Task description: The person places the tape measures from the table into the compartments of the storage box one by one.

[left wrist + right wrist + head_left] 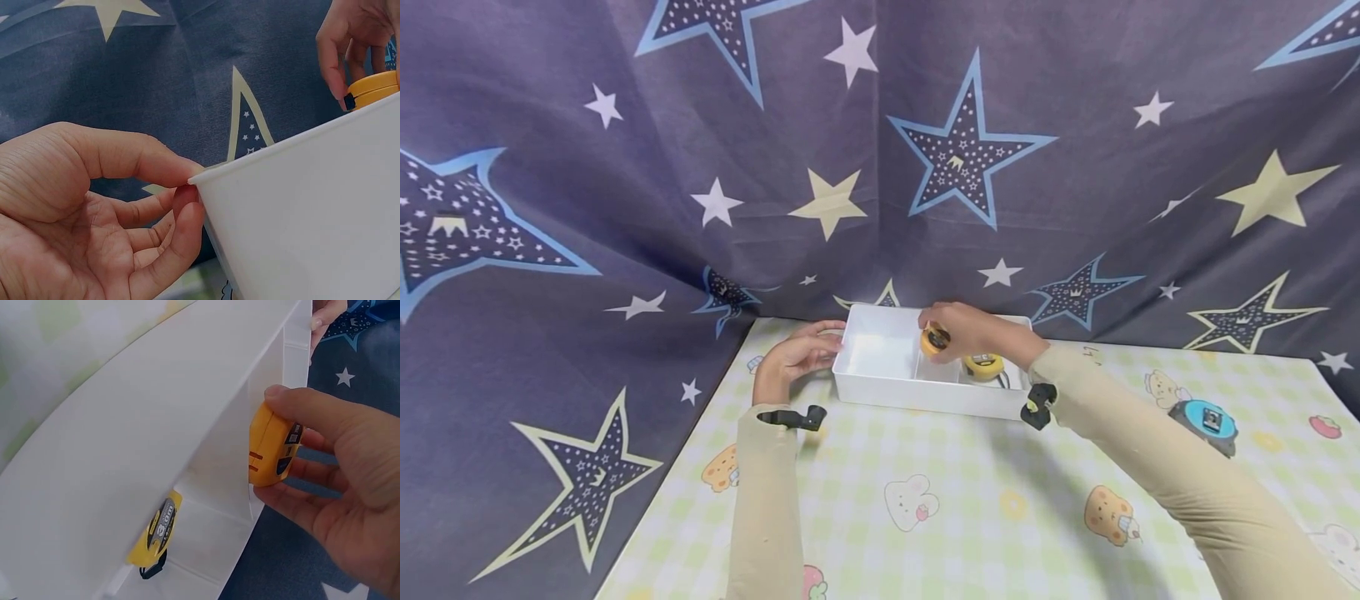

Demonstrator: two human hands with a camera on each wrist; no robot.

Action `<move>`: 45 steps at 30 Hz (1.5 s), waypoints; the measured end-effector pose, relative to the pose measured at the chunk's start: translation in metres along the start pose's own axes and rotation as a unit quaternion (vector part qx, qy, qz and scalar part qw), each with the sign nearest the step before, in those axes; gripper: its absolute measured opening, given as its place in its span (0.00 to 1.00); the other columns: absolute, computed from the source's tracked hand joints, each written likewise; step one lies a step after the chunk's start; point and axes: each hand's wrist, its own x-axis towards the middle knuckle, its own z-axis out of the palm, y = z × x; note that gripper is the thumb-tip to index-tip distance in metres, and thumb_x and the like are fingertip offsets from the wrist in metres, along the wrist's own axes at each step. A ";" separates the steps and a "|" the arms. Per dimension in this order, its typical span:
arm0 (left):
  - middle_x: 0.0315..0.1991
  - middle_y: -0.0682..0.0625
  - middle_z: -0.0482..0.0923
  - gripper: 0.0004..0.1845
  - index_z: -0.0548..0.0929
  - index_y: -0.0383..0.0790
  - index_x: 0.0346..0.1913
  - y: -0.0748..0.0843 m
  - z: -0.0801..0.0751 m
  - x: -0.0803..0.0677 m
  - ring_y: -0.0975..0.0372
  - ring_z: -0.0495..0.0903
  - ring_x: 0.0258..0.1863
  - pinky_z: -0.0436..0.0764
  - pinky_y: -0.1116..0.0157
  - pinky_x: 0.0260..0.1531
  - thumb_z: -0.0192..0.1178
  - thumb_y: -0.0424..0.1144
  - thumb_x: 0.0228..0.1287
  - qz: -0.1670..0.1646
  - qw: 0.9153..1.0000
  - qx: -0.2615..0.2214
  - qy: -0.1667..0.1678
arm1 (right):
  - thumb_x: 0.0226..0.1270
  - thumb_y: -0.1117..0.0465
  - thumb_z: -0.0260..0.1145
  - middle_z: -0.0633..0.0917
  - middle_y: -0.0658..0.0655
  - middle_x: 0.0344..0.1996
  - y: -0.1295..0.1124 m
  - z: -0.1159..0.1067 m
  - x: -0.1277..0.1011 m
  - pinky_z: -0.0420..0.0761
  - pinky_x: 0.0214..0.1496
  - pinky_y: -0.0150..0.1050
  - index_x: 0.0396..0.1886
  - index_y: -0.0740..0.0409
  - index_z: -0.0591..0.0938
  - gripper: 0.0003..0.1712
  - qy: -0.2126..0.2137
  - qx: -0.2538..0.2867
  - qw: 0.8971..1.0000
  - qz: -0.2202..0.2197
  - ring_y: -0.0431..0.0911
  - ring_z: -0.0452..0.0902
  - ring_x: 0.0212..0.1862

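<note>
My right hand (966, 327) grips an orange-yellow tape measure (270, 447) between thumb and fingers, over the white divided box (917, 393). In the right wrist view the tape measure overlaps a divider, its lower edge inside the box's outline. A second yellow tape measure (983, 367) with a black wrist strap lies in the right-hand compartment. At the opposite end, my left hand (797, 354) rests its thumb and fingertips against the box's left corner, just under the rim, as the left wrist view shows.
A blue and black round tape measure (1210, 421) lies on the table to the right. A checked cloth (925, 533) with cartoon prints covers the table. Close behind the box hangs a dark star-patterned curtain (940, 258), which also runs along the left side.
</note>
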 end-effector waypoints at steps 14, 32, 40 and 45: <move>0.49 0.49 0.83 0.33 0.59 0.31 0.75 0.000 0.002 0.001 0.65 0.86 0.42 0.84 0.66 0.45 0.52 0.20 0.68 -0.005 1.000 -0.002 0.012 | 0.53 0.61 0.80 0.83 0.58 0.44 -0.005 0.001 0.003 0.80 0.52 0.43 0.50 0.60 0.84 0.24 -0.017 -0.011 1.000 0.020 0.48 0.77 0.45; 0.46 0.52 0.84 0.35 0.55 0.31 0.77 0.001 0.001 0.001 0.64 0.86 0.43 0.83 0.66 0.47 0.52 0.21 0.69 -0.010 1.000 0.013 -0.001 | 0.51 0.70 0.77 0.84 0.57 0.43 -0.007 -0.013 0.012 0.75 0.46 0.41 0.50 0.59 0.83 0.24 -0.089 0.008 0.996 0.025 0.46 0.70 0.40; 0.45 0.52 0.84 0.34 0.56 0.31 0.76 0.000 0.001 0.001 0.65 0.86 0.41 0.84 0.67 0.44 0.51 0.20 0.69 -0.010 1.000 -0.003 0.002 | 0.56 0.65 0.78 0.85 0.56 0.47 -0.003 -0.010 0.009 0.77 0.53 0.45 0.55 0.57 0.83 0.26 -0.086 0.023 0.995 0.039 0.48 0.75 0.45; 0.46 0.53 0.84 0.35 0.54 0.30 0.77 0.000 -0.001 0.001 0.66 0.86 0.42 0.83 0.68 0.45 0.52 0.21 0.69 -0.007 1.000 0.001 -0.007 | 0.55 0.67 0.77 0.84 0.60 0.55 -0.002 -0.008 0.007 0.78 0.62 0.50 0.58 0.58 0.81 0.28 -0.081 0.042 0.995 0.049 0.54 0.78 0.57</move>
